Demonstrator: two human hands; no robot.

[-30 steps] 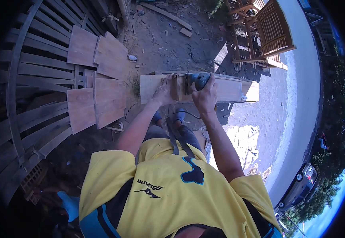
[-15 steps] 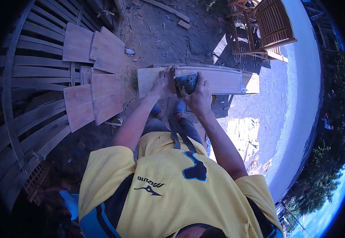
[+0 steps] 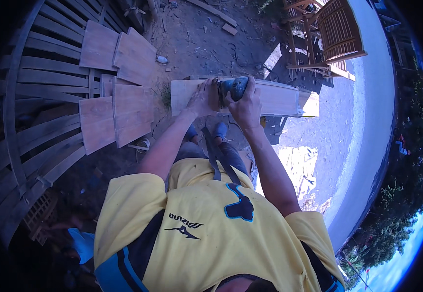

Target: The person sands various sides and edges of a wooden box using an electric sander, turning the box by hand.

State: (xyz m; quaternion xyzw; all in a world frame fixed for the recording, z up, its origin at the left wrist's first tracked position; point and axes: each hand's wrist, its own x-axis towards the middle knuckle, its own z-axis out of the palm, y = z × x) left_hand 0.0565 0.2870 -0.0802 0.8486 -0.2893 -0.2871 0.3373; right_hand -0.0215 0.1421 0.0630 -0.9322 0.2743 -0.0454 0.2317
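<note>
My right hand [image 3: 245,107] is wrapped around a dark teal power sander [image 3: 234,87], which is tipped on its side. Its pad faces left, against a thin brown wooden board [image 3: 213,93] seen nearly edge-on. My left hand [image 3: 202,100] grips that board from its left side, the fingers partly hidden by it. Both hands are over a long pale wooden workpiece [image 3: 279,97] that lies crosswise in front of me like a bench, its left end [image 3: 180,97] bare.
Several reddish wooden panels [image 3: 133,114] rest on a slatted wooden frame [image 3: 51,92] at the left. Slatted wooden chairs [image 3: 338,31] stand far right by a pale paved strip [image 3: 372,121]. Wood scraps [image 3: 229,29] litter the dirt ground. A dark strap [image 3: 214,155] hangs before me.
The sander and my right hand have shifted slightly up and to the right, and the sander has turned more onto its side. My left hand keeps its grip on the board.
</note>
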